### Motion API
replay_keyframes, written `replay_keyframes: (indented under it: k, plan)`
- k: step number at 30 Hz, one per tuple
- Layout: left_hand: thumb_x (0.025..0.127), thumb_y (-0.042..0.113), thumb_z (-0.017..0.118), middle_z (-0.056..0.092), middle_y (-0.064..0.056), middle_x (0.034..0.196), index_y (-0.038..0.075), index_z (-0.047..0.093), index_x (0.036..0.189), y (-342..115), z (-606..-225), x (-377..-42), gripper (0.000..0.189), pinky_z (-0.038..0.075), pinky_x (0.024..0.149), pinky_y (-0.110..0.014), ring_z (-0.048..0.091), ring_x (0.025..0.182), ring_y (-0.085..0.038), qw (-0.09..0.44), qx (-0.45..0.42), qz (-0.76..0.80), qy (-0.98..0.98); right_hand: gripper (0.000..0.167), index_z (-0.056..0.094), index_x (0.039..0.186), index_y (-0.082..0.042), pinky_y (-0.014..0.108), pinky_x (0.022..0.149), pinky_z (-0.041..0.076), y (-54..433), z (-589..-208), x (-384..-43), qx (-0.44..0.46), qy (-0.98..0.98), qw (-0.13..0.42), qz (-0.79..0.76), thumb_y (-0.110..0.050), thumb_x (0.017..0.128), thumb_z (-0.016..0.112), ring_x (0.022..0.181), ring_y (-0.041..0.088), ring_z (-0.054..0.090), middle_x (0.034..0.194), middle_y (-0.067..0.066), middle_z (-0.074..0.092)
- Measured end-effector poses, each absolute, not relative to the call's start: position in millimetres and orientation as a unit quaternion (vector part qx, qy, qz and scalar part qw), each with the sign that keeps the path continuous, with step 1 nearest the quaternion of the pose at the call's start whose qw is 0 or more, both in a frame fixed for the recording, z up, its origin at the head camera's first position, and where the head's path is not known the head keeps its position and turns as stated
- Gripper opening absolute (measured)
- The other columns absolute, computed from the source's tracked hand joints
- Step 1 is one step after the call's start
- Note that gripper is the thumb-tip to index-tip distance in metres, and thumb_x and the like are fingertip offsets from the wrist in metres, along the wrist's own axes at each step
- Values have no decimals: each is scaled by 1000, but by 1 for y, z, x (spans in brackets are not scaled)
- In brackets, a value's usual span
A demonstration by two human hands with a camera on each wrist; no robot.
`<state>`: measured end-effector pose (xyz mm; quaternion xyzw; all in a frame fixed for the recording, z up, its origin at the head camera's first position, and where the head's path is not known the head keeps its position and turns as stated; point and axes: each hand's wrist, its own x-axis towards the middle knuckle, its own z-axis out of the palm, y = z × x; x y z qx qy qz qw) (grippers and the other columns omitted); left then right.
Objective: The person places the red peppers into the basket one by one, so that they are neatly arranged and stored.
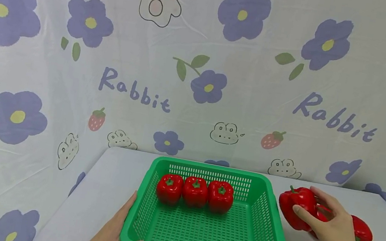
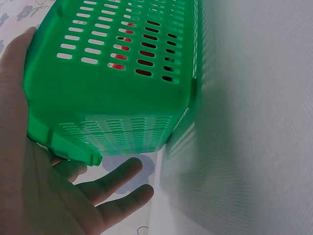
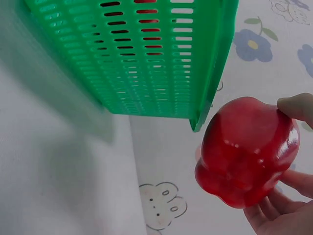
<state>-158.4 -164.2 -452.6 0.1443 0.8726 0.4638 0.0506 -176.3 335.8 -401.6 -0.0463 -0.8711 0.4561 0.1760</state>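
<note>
My left hand (image 1: 113, 227) holds the near left corner of a green plastic basket (image 1: 276, 228), thumb by the near rim and index finger along the left rim. In the left wrist view, other fingers (image 2: 115, 181) of that hand stretch out beside the basket wall. Three red bell peppers (image 1: 195, 191) sit in a row along its far side, green stems up. Just right of the basket, my right hand (image 1: 335, 229) grips another red bell pepper (image 1: 298, 207) between thumb and fingers. In the right wrist view, this pepper (image 3: 247, 152) is raised beside the basket's outer wall.
More red bell peppers lie on the white table (image 1: 105, 178) behind and right of my right hand, one (image 1: 361, 234) showing past the wrist and partly hidden. A white cloth (image 1: 259, 80) with purple flowers and rabbits hangs behind the table.
</note>
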Motion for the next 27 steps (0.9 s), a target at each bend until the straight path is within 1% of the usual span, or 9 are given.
replay_keyframes:
  k: [3, 9, 11, 16, 18, 21, 27]
  plan:
    - [80, 40, 78, 19, -6, 159, 26, 4, 160, -164, -453, -159, 110, 43, 98, -42, 45, 120, -18, 49, 147, 465, 872, 81, 38, 151, -7, 38, 60, 58, 334, -400, -175, -46, -867, 172, 466, -35, 86, 77, 116, 49, 46, 139, 28, 45]
    - [80, 39, 78, 19, -4, 159, 25, 4, 160, -164, -453, -159, 109, 44, 97, -40, 45, 119, -17, 48, 151, 469, 869, 80, 38, 152, -9, 31, 62, 57, 331, -398, -173, -38, -867, 176, 465, -34, 86, 77, 110, 35, 50, 139, 24, 47]
    - [80, 39, 78, 20, -5, 159, 25, 4, 160, -164, -453, -159, 109, 44, 96, -39, 46, 119, -17, 49, 150, 471, 868, 81, 38, 152, -9, 28, 62, 56, 330, -397, -173, -36, -867, 178, 464, -34, 86, 78, 108, 29, 51, 139, 24, 47]
    - [81, 39, 77, 19, -5, 159, 24, 4, 160, -164, -452, -159, 109, 44, 97, -40, 46, 119, -18, 49, 150, 471, 868, 80, 38, 152, -9, 25, 63, 55, 328, -394, -170, -36, -865, 188, 464, -33, 86, 78, 101, 7, 50, 138, 23, 47]
    - [80, 39, 78, 19, -4, 159, 25, 4, 160, -164, -452, -159, 109, 43, 98, -41, 45, 120, -17, 48, 151, 471, 868, 80, 39, 151, -9, 24, 63, 55, 326, -392, -169, -36, -864, 194, 463, -33, 86, 78, 98, 2, 49, 138, 23, 48]
    - [80, 39, 78, 19, -4, 160, 25, 4, 160, -164, -453, -159, 109, 43, 98, -41, 45, 120, -17, 49, 152, 472, 867, 79, 39, 151, -10, 22, 63, 54, 323, -389, -167, -32, -861, 200, 466, -31, 86, 78, 97, -2, 49, 137, 23, 48]
    - [80, 40, 78, 19, -3, 160, 28, 4, 159, -165, -455, -159, 109, 43, 98, -42, 44, 120, -17, 46, 151, 468, 870, 79, 41, 151, -13, 20, 66, 54, 314, -387, -162, -7, -854, 219, 472, -25, 84, 80, 99, -2, 51, 136, 20, 49]
